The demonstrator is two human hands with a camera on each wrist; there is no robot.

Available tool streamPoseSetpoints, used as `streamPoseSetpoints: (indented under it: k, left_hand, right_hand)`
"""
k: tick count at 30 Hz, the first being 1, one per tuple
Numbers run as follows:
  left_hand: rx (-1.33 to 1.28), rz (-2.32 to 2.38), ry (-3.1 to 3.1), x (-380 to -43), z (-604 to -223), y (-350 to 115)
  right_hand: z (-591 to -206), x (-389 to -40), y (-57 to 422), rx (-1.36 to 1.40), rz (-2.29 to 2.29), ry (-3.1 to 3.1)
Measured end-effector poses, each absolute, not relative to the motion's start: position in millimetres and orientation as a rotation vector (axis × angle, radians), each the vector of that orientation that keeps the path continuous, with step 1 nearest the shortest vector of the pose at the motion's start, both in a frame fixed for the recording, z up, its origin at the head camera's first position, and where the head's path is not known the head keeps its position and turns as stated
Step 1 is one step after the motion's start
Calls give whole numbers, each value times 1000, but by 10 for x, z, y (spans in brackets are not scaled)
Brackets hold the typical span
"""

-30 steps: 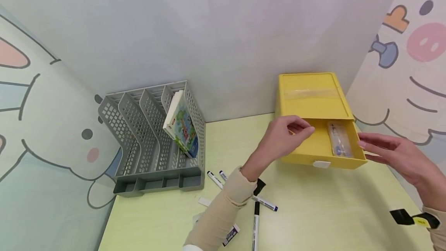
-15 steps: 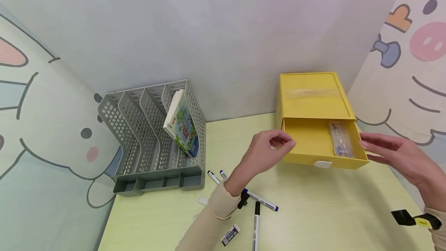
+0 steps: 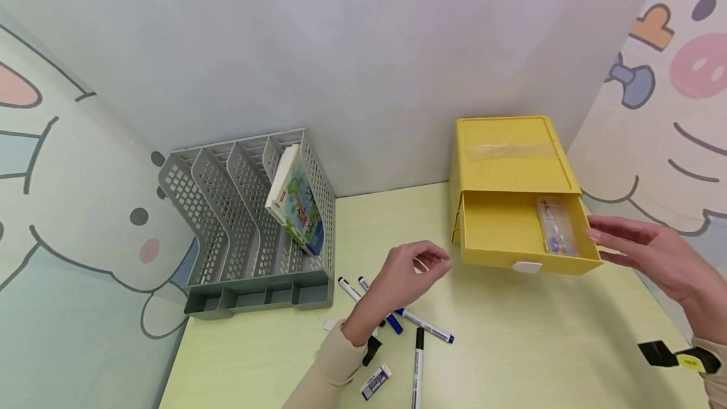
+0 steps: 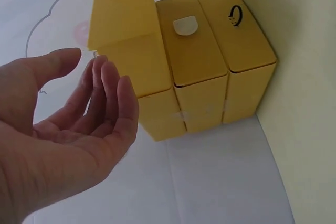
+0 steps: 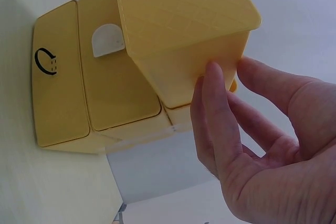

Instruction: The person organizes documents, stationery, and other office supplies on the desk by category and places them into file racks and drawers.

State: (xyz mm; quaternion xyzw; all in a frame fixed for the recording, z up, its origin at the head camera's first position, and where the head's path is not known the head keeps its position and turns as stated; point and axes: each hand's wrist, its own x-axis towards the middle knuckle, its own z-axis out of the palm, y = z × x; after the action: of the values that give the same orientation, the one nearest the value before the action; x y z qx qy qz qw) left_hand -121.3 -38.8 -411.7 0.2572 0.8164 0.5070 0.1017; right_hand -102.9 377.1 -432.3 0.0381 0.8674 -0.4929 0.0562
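Observation:
My left hand (image 3: 406,275) hovers over the table, left of a yellow drawer unit (image 3: 508,134). Its fingers are loosely curled and nothing lies between them. The unit's top drawer (image 3: 494,257) is pulled out, with a white tab handle (image 3: 527,267) on its front. Inside, at the right, lies a clear plastic case (image 3: 558,226) with blue in it; its contents are too small to tell. My right hand (image 3: 653,254) rests its fingertips against the drawer's right side, the fingers nearly straight. In the right wrist view the thumb (image 5: 270,82) is near the drawer's edge.
A grey file rack (image 3: 258,298) stands at the left with books (image 3: 301,204) leaning in its rightmost slot. On the table lie several markers (image 3: 426,326), among them a black-capped marker (image 3: 418,368), and an eraser (image 3: 375,382). Walls close off the back and sides.
My left hand has drawn away from the drawer, moving left and toward me, uncovering the drawer's left part and some markers. The right hand stays at the drawer's side.

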Motion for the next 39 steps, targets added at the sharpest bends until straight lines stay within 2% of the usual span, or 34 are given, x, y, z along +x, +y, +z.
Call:
streamPoseSetpoints:
  k: [22,39]
  left_hand:
    - [604,1309,2409,-929,-5001,-1316]
    - [470,1237,2446,-654,-5285,-1901]
  right_hand:
    - [-4312,-1039,3779,142,-1466,2646]
    - [-4330,-1033,3780,150,-1481,2631]
